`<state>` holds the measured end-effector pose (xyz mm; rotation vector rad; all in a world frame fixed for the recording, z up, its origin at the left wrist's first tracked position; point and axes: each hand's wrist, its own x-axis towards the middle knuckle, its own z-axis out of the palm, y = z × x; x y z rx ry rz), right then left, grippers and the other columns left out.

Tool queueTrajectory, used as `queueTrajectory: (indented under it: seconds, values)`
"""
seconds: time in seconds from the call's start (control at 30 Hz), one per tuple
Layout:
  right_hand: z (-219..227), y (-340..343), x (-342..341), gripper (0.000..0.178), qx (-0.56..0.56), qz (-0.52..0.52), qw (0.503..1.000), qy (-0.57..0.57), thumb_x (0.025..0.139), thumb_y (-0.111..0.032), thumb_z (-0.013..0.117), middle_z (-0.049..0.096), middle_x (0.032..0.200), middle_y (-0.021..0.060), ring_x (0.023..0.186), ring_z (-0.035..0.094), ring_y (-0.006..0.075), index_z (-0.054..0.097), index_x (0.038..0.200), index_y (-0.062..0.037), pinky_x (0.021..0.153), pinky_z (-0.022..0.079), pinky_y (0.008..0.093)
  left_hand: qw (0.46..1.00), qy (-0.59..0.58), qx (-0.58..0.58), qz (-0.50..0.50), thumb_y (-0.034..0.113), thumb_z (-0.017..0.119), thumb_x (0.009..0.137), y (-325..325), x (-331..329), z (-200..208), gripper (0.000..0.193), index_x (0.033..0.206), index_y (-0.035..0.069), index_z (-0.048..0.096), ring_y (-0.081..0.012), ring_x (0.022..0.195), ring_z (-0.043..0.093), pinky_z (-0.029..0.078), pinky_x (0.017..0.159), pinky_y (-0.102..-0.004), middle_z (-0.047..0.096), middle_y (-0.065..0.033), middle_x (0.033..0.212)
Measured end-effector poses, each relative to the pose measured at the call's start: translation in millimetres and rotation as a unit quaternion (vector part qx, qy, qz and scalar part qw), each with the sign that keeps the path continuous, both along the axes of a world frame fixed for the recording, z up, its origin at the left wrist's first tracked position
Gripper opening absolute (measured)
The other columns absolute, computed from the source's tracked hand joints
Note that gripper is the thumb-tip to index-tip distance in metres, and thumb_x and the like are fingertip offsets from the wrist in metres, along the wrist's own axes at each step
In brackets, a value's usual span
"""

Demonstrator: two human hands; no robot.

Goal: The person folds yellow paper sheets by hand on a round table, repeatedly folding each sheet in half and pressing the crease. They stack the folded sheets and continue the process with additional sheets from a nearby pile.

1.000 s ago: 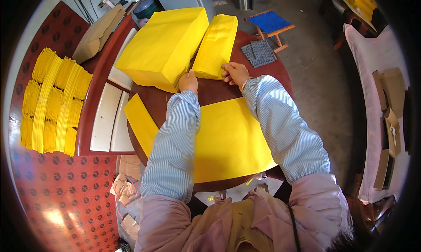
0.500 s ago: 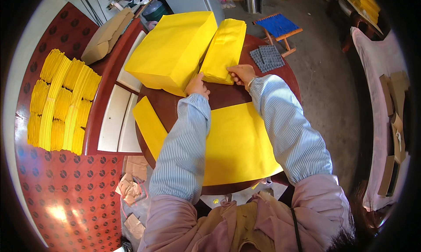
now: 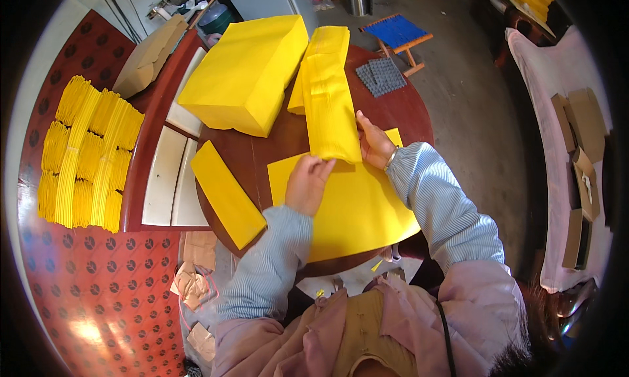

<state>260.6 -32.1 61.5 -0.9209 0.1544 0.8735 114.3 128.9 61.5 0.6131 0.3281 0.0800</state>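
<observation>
A long, folded yellow bundle of thin sheets slopes toward me, its near end lifted over a flat yellow sheet. At that near end's lower left edge, my left hand pinches the bundle with thumb and fingers. My right hand grips its right side near the same end, the palm partly showing. The bundle's far end rests beside a big yellow block-shaped stack, over another yellow folded piece. A narrow yellow folded strip lies left of the flat sheet.
All this is on a round dark-red table. A grey textured pad sits at its right edge. Beyond stands a blue-topped folding stool. Left are a red-edged cabinet and bundled yellow stacks. Cardboard boxes lie far right.
Both hands have drawn the yellow bundle toward me, away from beside the block-shaped stack. Its near end now hangs over the flat sheet. The view has shifted slightly.
</observation>
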Motion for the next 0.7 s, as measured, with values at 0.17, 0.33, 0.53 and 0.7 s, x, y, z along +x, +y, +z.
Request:
queueTrajectory:
  seconds: [0.17, 0.33, 0.53, 0.7]
  values:
    - [-2, -40, -60, 0.054, 0.046, 0.098, 0.994, 0.013, 0.109, -0.024, 0.062, 0.061, 0.149, 0.0161, 0.133, 0.063, 0.0315, 0.044, 0.156, -0.0041, 0.115, 0.051, 0.0473, 0.992, 0.048, 0.013, -0.115, 0.013, 0.055, 0.108, -36, -84, 7, 0.034, 0.138, -0.002, 0.057, -0.0275, 0.136, 0.060, 0.047, 0.120, -0.0433, 0.065, -0.0149, 0.141]
    - [1, -76, -123, 0.063, 0.085, 0.121, 0.989, 0.019, 0.102, -0.019, 0.072, 0.061, 0.149, 0.0162, 0.131, 0.065, 0.0326, 0.044, 0.157, -0.0044, 0.115, 0.051, 0.0471, 0.989, 0.037, -0.096, -0.102, 0.023, 0.053, 0.113, -29, -77, 7, 0.045, 0.150, -0.001, 0.049, -0.0310, 0.138, 0.058, 0.045, 0.120, -0.0468, 0.060, -0.0161, 0.149]
    - [4, -106, -175, 0.052, -0.124, 0.194, 0.950, -0.211, 0.110, -0.033, 0.060, 0.064, 0.146, 0.0139, 0.129, 0.066, 0.0267, 0.053, 0.152, -0.0030, 0.110, 0.051, 0.0366, 0.991, 0.092, -0.012, -0.099, 0.030, 0.047, 0.115, -34, -65, -7, 0.050, 0.155, 0.000, 0.045, -0.0334, 0.137, 0.059, 0.046, 0.119, -0.0462, 0.057, -0.0184, 0.152]
    - [18, -111, -187, 0.060, -0.058, 0.126, 0.986, -0.097, 0.116, -0.049, 0.037, 0.069, 0.139, 0.0119, 0.126, 0.066, 0.0230, 0.056, 0.150, -0.0027, 0.111, 0.050, 0.0349, 0.994, 0.046, -0.035, -0.089, 0.029, 0.047, 0.115, -36, -97, 2, 0.049, 0.155, 0.000, 0.045, -0.0322, 0.137, 0.058, 0.046, 0.118, -0.0457, 0.057, -0.0176, 0.152]
